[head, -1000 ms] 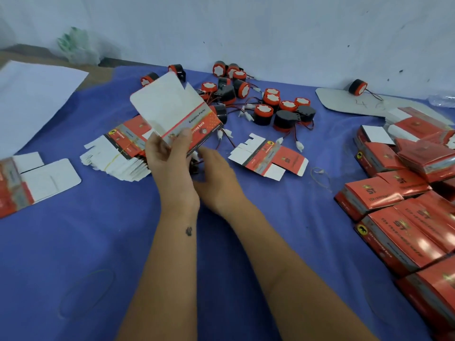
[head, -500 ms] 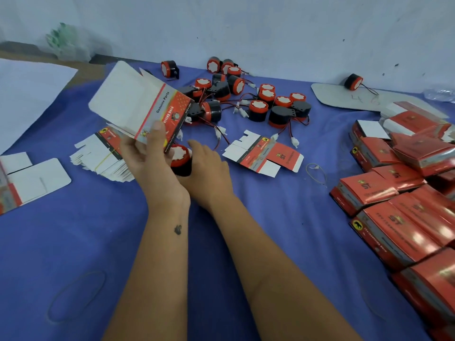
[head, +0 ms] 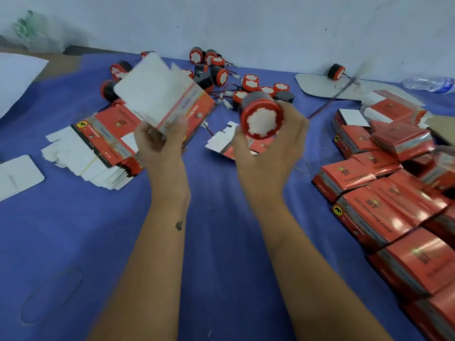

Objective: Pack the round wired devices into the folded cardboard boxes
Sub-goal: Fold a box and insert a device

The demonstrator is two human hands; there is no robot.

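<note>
My left hand [head: 161,146] holds a folded red and white cardboard box [head: 162,94] tilted up, its white flaps pointing away from me. My right hand [head: 268,148] grips a round device [head: 261,115] with a red rim, white face and black body. It is lifted off the table, its face toward me and its thin wire [head: 334,94] swinging out to the right. Several more round wired devices [head: 251,83] lie in a heap at the back of the blue table [head: 221,242].
A banded stack of flat boxes [head: 98,148] lies left of my hands, and one flat box [head: 221,143] sits under my right hand. Packed red boxes [head: 384,212] crowd the right side. A rubber band [head: 51,295] lies front left. White card [head: 17,175] at left edge.
My right hand has picked a round device off the table and raised it to the right, away from the box. My left hand keeps the box, now lifted slightly higher.
</note>
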